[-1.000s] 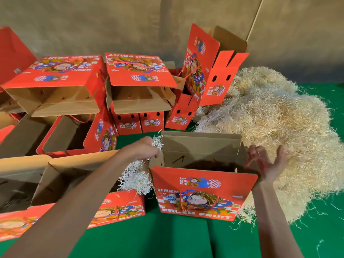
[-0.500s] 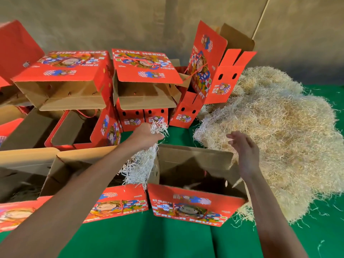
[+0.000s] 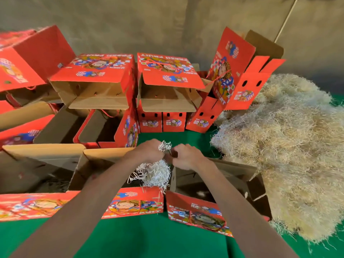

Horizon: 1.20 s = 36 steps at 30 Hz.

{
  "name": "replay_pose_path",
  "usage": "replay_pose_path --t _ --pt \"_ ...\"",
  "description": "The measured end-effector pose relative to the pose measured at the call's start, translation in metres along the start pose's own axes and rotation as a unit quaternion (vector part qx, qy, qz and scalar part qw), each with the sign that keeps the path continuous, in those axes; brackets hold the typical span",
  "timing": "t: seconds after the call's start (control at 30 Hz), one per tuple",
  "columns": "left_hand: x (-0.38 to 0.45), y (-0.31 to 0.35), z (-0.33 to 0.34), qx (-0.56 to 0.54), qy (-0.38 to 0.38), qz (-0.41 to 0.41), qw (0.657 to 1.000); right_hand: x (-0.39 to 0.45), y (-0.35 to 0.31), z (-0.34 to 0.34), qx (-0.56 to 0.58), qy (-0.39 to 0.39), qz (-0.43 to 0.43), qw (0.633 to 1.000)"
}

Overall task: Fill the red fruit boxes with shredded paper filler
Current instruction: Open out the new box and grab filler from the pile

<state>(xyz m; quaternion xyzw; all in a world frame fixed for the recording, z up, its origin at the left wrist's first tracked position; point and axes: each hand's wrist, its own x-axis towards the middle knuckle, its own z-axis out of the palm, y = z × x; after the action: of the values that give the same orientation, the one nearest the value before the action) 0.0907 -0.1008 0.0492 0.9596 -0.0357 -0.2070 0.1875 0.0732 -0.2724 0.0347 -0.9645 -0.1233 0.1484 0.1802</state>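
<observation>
Currently both hands meet over the open box (image 3: pixel 214 185), the landmark for what follows. Left hand (image 3: pixel 149 151) has its fingers curled tight around a clump of white shredded paper (image 3: pixel 156 172); a tuft sticks up above the fist and the bulk hangs below it, over the gap between the open box and the box just left of it (image 3: pixel 119 183). Right hand (image 3: pixel 188 157) sits just right of the left hand, touching the same clump at the top, fingers bent in and pinching at the strands; how much it actually holds is hidden by the knuckles. Open box stands upright on the green table (image 3: pixel 149 239), flaps up, interior dark, a few pale strands visible at the bottom. Large pile of straw-coloured shredded filler (image 3: pixel 288 146) lies on the table right of the open box, touching its right flap. Behind the open box, a stack of red fruit boxes (image 3: pixel 163 90) lying on their sides, brown insides facing the camera; one box (image 3: pixel 240 71) at the stack's right end is tilted, leaning toward the pile. More opened boxes (image 3: pixel 37 164) run to the far left, partly out of frame.
</observation>
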Motion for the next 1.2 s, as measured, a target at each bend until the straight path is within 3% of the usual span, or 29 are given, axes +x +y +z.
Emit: replay_pose_path --t 0.2,0.33,0.43,0.6,0.83,0.97,1.07,1.2 --pt "-0.002 -0.020 -0.008 0.042 0.009 0.008 0.999 0.015 -0.011 0.003 -0.057 -0.050 0.002 0.997" --pt "-0.003 -0.038 -0.019 0.120 0.052 0.005 0.991 0.022 -0.014 0.000 -0.002 -0.084 0.020 0.996" --pt "-0.005 -0.037 -0.023 0.153 0.099 -0.001 0.983 0.024 -0.023 -0.004 0.042 -0.081 0.027 0.996" --pt "0.002 -0.036 -0.038 0.176 0.174 -0.018 0.969 0.028 -0.034 -0.008 0.013 -0.055 -0.001 0.998" --pt "0.009 -0.044 -0.043 0.141 0.231 -0.086 0.959 0.024 -0.033 -0.002 0.083 0.008 -0.016 0.996" --pt "0.006 -0.043 -0.044 0.114 0.290 -0.045 0.949 0.014 -0.014 -0.013 0.091 0.043 -0.005 0.995" --pt "0.002 -0.026 -0.047 0.054 0.331 0.049 0.941 0.002 0.013 -0.027 0.044 -0.006 0.020 0.999" --pt "-0.005 0.011 -0.048 0.048 0.317 0.133 0.938 -0.019 0.047 -0.038 -0.016 -0.103 0.061 0.993"
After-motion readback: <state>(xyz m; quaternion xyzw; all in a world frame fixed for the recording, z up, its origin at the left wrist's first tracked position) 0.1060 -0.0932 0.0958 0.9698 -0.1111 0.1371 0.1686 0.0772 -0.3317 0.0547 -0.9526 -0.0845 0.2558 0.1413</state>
